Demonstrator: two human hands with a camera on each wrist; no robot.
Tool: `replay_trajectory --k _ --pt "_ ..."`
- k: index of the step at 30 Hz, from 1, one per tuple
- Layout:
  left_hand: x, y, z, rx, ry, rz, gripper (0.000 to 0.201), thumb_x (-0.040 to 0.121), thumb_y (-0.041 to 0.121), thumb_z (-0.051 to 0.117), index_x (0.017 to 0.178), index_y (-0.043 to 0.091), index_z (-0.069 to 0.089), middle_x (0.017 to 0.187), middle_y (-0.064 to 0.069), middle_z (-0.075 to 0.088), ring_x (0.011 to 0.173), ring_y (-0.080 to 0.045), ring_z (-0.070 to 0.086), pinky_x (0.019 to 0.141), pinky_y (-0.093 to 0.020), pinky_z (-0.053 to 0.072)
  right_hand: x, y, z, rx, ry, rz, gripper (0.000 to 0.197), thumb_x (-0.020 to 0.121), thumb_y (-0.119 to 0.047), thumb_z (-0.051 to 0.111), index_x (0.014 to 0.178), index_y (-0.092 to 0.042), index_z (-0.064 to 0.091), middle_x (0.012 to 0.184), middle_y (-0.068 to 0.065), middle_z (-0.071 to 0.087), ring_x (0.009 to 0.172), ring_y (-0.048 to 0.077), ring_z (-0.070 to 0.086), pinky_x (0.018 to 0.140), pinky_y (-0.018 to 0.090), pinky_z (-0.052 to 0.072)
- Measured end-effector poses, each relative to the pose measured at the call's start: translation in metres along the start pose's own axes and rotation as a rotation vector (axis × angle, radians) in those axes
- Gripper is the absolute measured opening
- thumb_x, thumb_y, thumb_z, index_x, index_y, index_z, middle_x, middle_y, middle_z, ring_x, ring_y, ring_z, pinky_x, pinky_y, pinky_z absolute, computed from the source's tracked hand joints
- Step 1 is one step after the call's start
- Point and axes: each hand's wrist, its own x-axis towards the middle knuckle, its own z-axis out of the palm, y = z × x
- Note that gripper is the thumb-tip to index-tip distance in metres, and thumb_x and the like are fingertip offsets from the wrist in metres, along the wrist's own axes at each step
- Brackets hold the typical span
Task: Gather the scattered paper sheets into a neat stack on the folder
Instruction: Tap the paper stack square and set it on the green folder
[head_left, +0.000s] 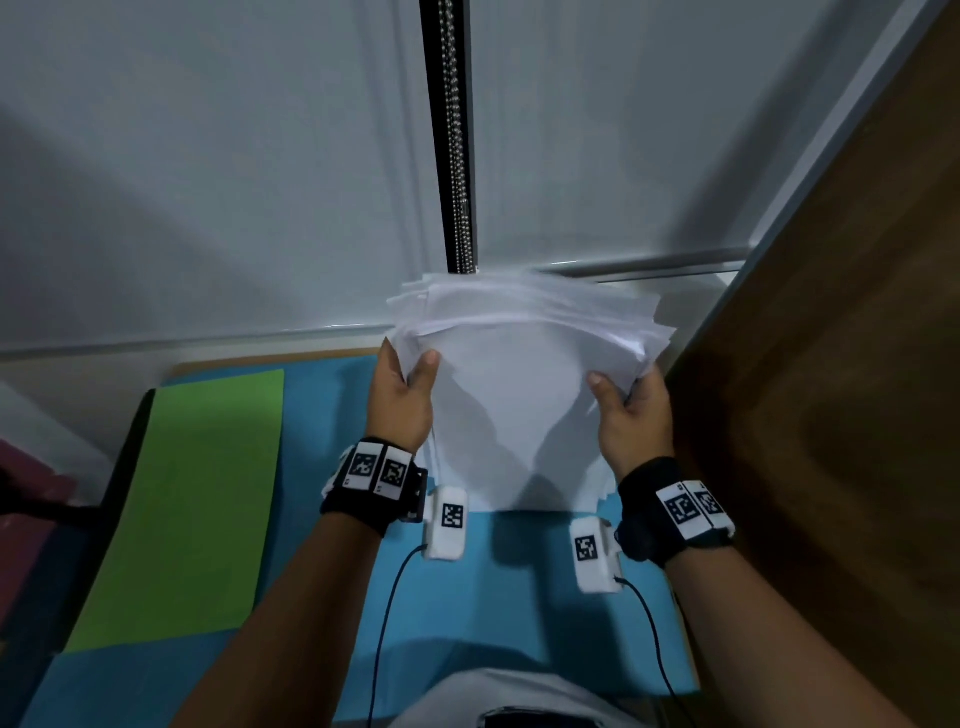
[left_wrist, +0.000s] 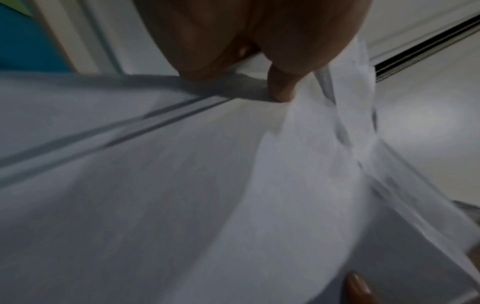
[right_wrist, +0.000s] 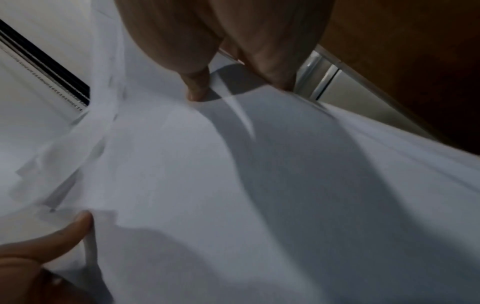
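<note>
I pinch the paper sheets (head_left: 524, 395) upright between my left hand (head_left: 402, 402) and right hand (head_left: 631, 415), bottom edges on the worktop (head_left: 322, 415), to square them.

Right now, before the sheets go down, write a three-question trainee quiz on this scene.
1. True or false: the uneven bundle of white paper sheets is gripped by one hand only.
2. Which way from the bundle does the flat bright green folder lie on the blue tabletop? A) to the person's left B) to the person's right C) directly under it
3. Fill in: the top edges of the sheets are ____ (aligned / fanned out).

Key:
1. False: the left hand and the right hand each hold a side.
2. A.
3. Fanned out.
</note>
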Motion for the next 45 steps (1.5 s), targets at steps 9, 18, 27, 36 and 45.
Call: replay_trajectory --k 9,18,27,36,45 --pt "-0.024 0.005 0.018 -0.228 -0.003 0.061 0.045 0.084 -0.013 0.051 0.125 0.005 0.053 0.099 0.003 0.066 0.086 0.001 0.066 0.078 -0.012 0.051 -0.008 -0.008 0.014 0.011 0.013 -0.040 0.035 0.096 -0.010 0.057 0.129 -0.010 0.046 0.113 -0.002 0.065 0.106 0.008 0.065 0.097 0.030 0.053" --pt "-0.007 0.004 0.008 -0.115 -0.043 -0.011 0.023 0.049 -0.004 0.037 0.062 0.013 0.044 0.048 0.021 0.051 0.045 0.007 0.044 0.047 -0.006 0.034 0.000 0.007 -0.012 -0.096 -0.006 0.001 0.037 0.092 -0.017 0.065 0.121 -0.004 0.047 0.112 0.007 0.064 0.107 0.015 0.064 0.096 0.034 0.049" --pt "0.008 0.016 0.032 -0.415 -0.038 -0.127 0.057 0.071 -0.021 0.038 0.042 0.018 0.067 0.041 0.011 0.057 0.041 0.000 0.056 0.047 -0.011 0.047 0.023 -0.003 -0.015 0.026 0.060 -0.028 0.031 0.092 -0.022 0.065 0.116 -0.035 0.052 0.116 -0.006 0.066 0.115 0.016 0.063 0.105 0.044 0.048" --pt "0.010 -0.017 0.032 -0.285 0.244 -0.161 0.033 0.074 -0.013 0.042 0.057 0.015 0.036 0.058 -0.001 0.039 0.041 0.004 0.045 0.050 -0.007 0.036 0.007 0.019 -0.027 -0.004 -0.060 0.057 0.045 0.087 -0.014 0.070 0.119 -0.037 0.048 0.123 -0.001 0.063 0.117 0.015 0.062 0.106 0.048 0.046" --pt "0.001 -0.024 0.033 0.020 0.025 -0.153 0.038 0.086 -0.022 0.038 0.085 0.014 0.050 0.052 0.025 0.055 0.054 0.015 0.054 0.053 0.002 0.037 0.011 0.038 -0.038 0.016 -0.066 0.147 0.040 0.083 -0.012 0.075 0.118 -0.018 0.058 0.112 0.004 0.072 0.105 0.020 0.069 0.094 0.045 0.055"
